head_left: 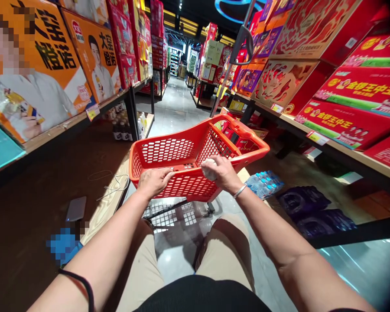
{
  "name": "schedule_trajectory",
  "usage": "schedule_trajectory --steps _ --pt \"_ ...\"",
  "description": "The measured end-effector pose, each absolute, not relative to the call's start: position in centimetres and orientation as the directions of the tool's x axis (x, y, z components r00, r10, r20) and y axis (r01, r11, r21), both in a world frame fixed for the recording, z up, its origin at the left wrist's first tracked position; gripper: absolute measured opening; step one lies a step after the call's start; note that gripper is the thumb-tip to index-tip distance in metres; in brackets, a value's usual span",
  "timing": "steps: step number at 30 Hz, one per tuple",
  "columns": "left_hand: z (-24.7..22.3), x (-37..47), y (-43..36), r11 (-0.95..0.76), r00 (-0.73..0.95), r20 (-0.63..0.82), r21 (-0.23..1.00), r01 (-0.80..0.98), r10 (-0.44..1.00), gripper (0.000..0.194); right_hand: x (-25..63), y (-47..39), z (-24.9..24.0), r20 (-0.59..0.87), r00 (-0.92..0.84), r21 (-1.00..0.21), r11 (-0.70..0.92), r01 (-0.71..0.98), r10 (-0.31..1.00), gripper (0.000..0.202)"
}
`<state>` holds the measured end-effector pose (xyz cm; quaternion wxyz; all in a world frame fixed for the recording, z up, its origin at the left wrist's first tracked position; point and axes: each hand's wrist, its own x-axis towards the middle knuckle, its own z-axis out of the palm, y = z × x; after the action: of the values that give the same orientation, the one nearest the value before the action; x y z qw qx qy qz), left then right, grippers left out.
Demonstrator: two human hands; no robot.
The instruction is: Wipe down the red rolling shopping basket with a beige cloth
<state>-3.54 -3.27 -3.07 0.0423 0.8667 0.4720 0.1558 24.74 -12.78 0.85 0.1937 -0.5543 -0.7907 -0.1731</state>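
Note:
A red plastic shopping cart (169,147) with meshed walls stands sideways in front of me, its handle end to the right. My left hand (154,180) is closed over the near rim, thumb along the top edge and fingertips hidden inside. In my right hand (223,171) is a crumpled white wad (209,169), perhaps cloth or tissue, pressed against the same rim farther right. The basket floor shows through between the walls. A grey pole with a dark hooked part (242,45) rises behind the cart's handle end.
Shelves of orange drink cartons (92,56) line the left; red gift boxes (354,91) fill the right. Shrink-wrapped water bottles (264,184) and dark purple packs (307,203) sit low at right. A white cable (117,186) lies at left. A tiled aisle (173,97) runs ahead.

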Motion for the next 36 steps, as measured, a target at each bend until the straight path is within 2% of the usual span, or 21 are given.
schedule_trajectory --steps 3,6,9,11,14,18,20,22,24,26,29,31,34,36 --pt "-3.0 -4.1 -3.0 -0.543 0.501 0.221 0.229 0.808 0.837 0.047 27.7 -13.6 2.8 0.544 -0.249 0.029 0.279 0.960 0.801 0.042" --pt "-3.0 -4.6 -2.8 -0.529 0.490 0.204 0.240 0.814 0.847 0.048 32.0 -15.1 4.6 0.643 -0.087 -0.019 0.128 0.992 0.761 0.043" --pt "-2.9 -4.9 -2.8 -0.504 0.471 0.186 0.238 0.830 0.863 0.050 34.3 -16.5 4.4 0.773 0.151 -0.152 -0.052 0.987 0.617 0.043" --pt "-2.6 -4.8 -2.8 -0.496 0.465 0.177 0.239 0.835 0.868 0.050 33.7 -16.9 2.7 0.838 0.255 -0.238 -0.098 0.966 0.483 0.043" --pt "-1.6 -3.8 -3.0 -0.528 0.491 0.198 0.257 0.809 0.848 0.052 30.1 -16.4 -1.2 0.891 0.247 -0.243 -0.060 0.968 0.381 0.045" --pt "-0.3 -1.1 -3.6 -0.650 0.586 0.280 0.323 0.688 0.760 0.048 24.9 -15.2 -5.9 0.894 0.096 -0.188 0.174 0.967 0.438 0.040" --pt "-0.3 0.1 -3.8 -0.651 0.612 0.227 0.339 0.679 0.757 0.045 23.7 -14.7 -7.8 0.854 0.080 -0.219 0.215 0.952 0.514 0.039" --pt "-0.8 0.8 -3.9 -0.618 0.592 0.186 0.328 0.715 0.784 0.041 23.5 -14.5 -9.8 0.790 0.133 -0.291 0.176 0.940 0.599 0.040" --pt "-1.3 1.1 -4.0 -0.580 0.546 0.197 0.315 0.752 0.815 0.038 23.6 -14.3 -12.1 0.703 0.247 -0.406 0.091 0.910 0.667 0.043" --pt "-1.8 1.1 -4.0 -0.568 0.521 0.228 0.313 0.761 0.823 0.037 23.5 -14.3 -14.2 0.613 0.411 -0.556 0.000 0.831 0.675 0.047" --pt "-2.1 0.9 -3.9 -0.591 0.523 0.277 0.316 0.742 0.806 0.035 22.3 -14.3 -16.3 0.466 0.653 -0.782 -0.068 0.620 0.598 0.053" --pt "-2.3 0.8 -3.8 -0.605 0.527 0.302 0.318 0.730 0.794 0.035 21.0 -14.4 -17.2 0.323 0.785 -0.907 -0.064 0.416 0.529 0.057" --pt "-2.4 0.6 -3.7 -0.611 0.527 0.316 0.316 0.725 0.789 0.035 19.1 -14.8 -18.8 0.069 0.893 -0.993 -0.053 0.103 0.445 0.058" --pt "-2.6 0.4 -3.8 -0.616 0.531 0.319 0.312 0.723 0.785 0.034 18.0 -14.7 -20.2 -0.034 0.888 -0.999 -0.044 -0.015 0.458 0.040"
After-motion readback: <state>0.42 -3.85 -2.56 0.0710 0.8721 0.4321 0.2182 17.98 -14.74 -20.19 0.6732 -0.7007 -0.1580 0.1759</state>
